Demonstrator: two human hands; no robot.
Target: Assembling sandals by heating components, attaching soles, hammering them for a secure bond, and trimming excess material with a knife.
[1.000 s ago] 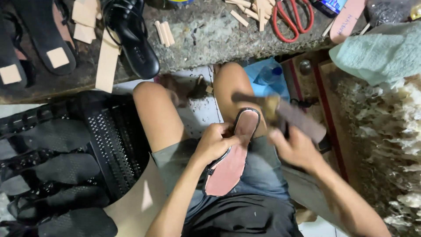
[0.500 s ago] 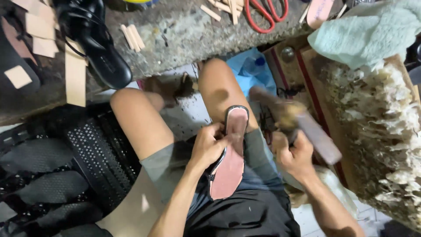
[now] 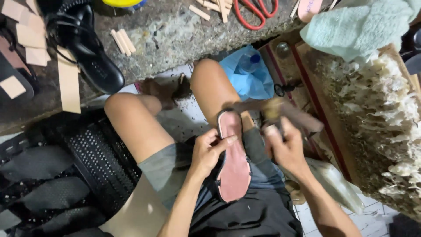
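The stone bench [image 3: 184,30] runs across the top, and below it the person sits with two bare knees up. One black basket [image 3: 94,166] stands against the left leg. One pale green cloth [image 3: 359,26] lies at the top right, and one blue plastic bag [image 3: 247,74] sits under the bench edge. One black sandal [image 3: 87,48] rests on the bench at the left.

One pink shoe sole [image 3: 233,160] lies along the right thigh, its narrow end pointing toward the knee. The left hand [image 3: 208,153] comes up from below with a bent wrist, fingers curled over the sole's left edge and thumb on top, pinning it to the leg. The right hand [image 3: 285,147] reaches in from the lower right, closed around the handle of one hammer [image 3: 280,112], which is blurred; its head sits just above the sole's tip.

One pair of red scissors [image 3: 254,11] lies on the bench at the top. Beside the sandal lie three small wooden sticks [image 3: 123,41].
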